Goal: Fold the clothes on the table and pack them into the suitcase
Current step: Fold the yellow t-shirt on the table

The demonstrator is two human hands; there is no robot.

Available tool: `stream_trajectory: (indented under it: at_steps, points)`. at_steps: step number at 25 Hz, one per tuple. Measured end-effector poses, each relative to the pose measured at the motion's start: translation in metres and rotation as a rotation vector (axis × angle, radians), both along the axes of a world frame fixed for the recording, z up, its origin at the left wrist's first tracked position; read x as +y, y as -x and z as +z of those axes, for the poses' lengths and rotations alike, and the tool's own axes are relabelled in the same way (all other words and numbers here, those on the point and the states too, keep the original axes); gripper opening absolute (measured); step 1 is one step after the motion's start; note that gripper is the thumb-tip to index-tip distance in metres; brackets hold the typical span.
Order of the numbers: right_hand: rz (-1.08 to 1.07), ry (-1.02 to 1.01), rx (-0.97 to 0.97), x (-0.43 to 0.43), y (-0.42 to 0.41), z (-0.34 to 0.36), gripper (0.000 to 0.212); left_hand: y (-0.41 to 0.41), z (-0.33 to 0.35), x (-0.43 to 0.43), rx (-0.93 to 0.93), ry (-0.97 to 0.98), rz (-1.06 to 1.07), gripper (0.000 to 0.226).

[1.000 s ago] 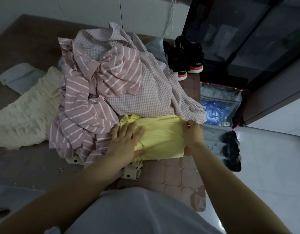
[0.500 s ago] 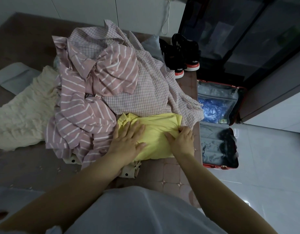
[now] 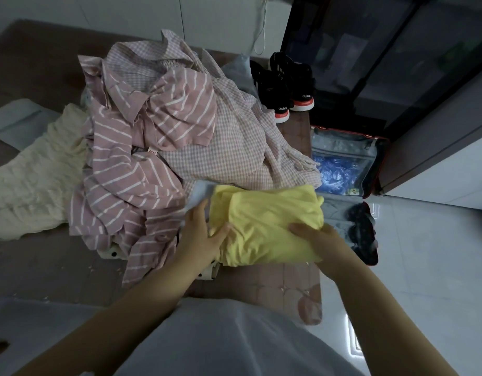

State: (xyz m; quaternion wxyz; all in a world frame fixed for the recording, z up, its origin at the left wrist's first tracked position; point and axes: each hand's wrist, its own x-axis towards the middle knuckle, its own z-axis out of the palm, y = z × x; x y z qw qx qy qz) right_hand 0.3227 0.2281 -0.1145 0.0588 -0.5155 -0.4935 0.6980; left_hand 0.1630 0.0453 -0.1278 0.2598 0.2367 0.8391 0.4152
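Head view: the folded yellow cotton garment (image 3: 264, 223) sits between both hands at the near right edge of the brown table (image 3: 275, 283), its right end overhanging toward the open red-rimmed suitcase (image 3: 342, 143) on the floor. The left hand (image 3: 199, 234) grips its left end, thumb on top. The right hand (image 3: 315, 237) holds its near right corner the same way. A pink striped shirt (image 3: 142, 169) lies just left.
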Motion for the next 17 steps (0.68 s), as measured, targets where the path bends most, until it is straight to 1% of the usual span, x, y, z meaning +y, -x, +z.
stream_trajectory:
  at_steps: [2,3,5,6,9,11,13,15,17]
  points:
    - [0.03,-0.045,-0.16,0.003,-0.027,-0.005,0.087,-0.014,-0.004,0.013,-0.192,0.044,0.032,0.077]
    - [0.054,-0.065,-0.235,0.001,-0.038,-0.008,0.09,-0.023,-0.007,0.02,-0.235,0.099,0.018,0.082]
    - [0.083,-0.077,-0.312,-0.001,-0.053,-0.013,0.085,-0.04,-0.015,0.032,-0.224,0.182,-0.054,0.092]
    - [0.086,-0.073,-0.318,0.0,-0.057,-0.018,0.082,-0.047,-0.019,0.038,-0.185,0.217,-0.084,0.094]
    - [0.045,-0.041,-0.324,0.005,-0.058,-0.022,0.067,-0.064,-0.021,0.048,-0.066,0.357,-0.071,0.092]
    - [0.006,-0.004,-0.308,0.008,-0.059,-0.024,0.063,-0.079,-0.018,0.046,-0.055,0.358,-0.022,0.093]
    - [0.042,-0.021,-0.322,0.003,-0.064,-0.026,0.058,-0.094,-0.018,0.036,-0.09,0.316,0.034,0.09]
    - [0.059,-0.08,-0.353,-0.004,-0.075,-0.028,0.054,-0.102,-0.02,0.027,-0.135,0.295,0.03,0.079]
    - [0.047,-0.102,-0.363,-0.012,-0.085,-0.03,0.05,-0.099,-0.024,0.028,-0.181,0.317,0.0,0.07]
